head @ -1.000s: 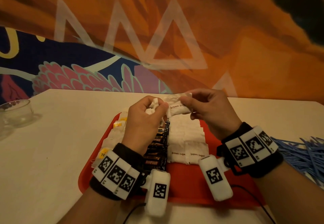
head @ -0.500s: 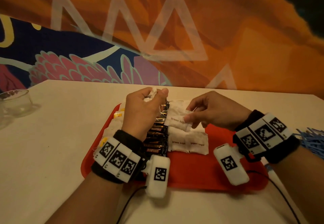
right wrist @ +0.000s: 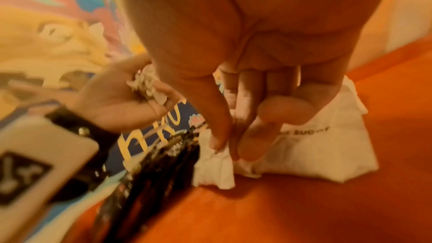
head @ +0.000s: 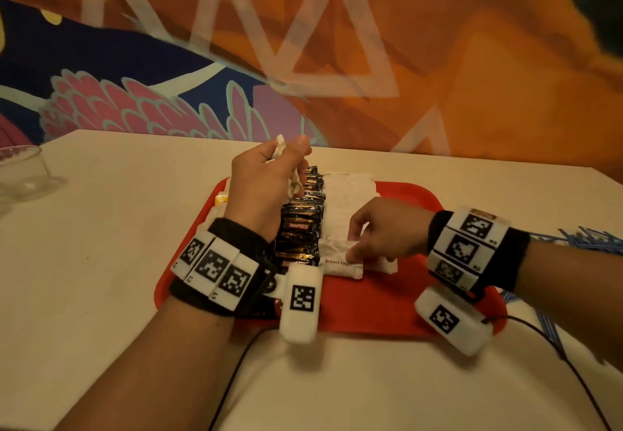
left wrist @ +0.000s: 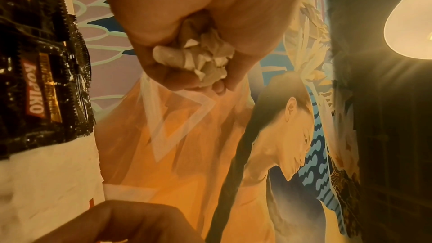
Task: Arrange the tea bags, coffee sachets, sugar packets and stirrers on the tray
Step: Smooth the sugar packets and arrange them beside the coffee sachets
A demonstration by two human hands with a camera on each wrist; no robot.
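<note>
1. The flat red plastic tray [head: 387, 309] on the bench holds one row of black coffee sachets [head: 298, 228] beside white paper sugar packets [head: 349, 208].
2. Left hand [head: 261, 188] clutches several crumpled packets [left wrist: 201, 58] above the tray.
3. Right hand [head: 387, 235] pinches one "brown sugar" packet [head: 340, 263] at the tray's near end.

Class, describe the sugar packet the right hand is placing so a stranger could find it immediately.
Start at the red tray. Right of the black coffee sachets runs a white sugar column. The sugar packet is its nearest one, pinched by the right hand.
</note>
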